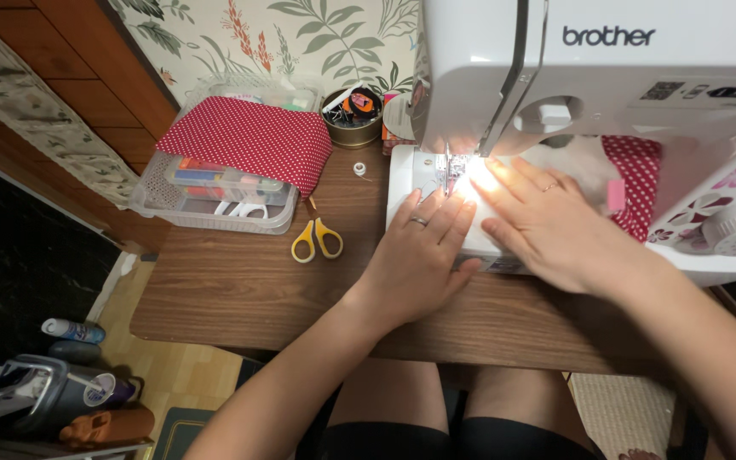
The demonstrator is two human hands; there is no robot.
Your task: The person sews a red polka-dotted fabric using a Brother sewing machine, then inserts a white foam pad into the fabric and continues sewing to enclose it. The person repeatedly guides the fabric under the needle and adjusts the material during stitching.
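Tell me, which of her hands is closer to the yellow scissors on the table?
The left hand. It lies flat on the sewing machine bed, just right of the yellow scissors in the picture. The right hand rests farther right, beyond the left one.

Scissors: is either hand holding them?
No. The yellow-handled scissors lie on the wooden table, apart from the left hand and right hand, both flat at the sewing machine.

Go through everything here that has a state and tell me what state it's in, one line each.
Sewing machine: work light on.
Left hand: flat, fingers spread on the machine bed.
Right hand: flat beside the needle.
Yellow scissors: lying closed on the table.
Plastic box: covered by red dotted fabric.
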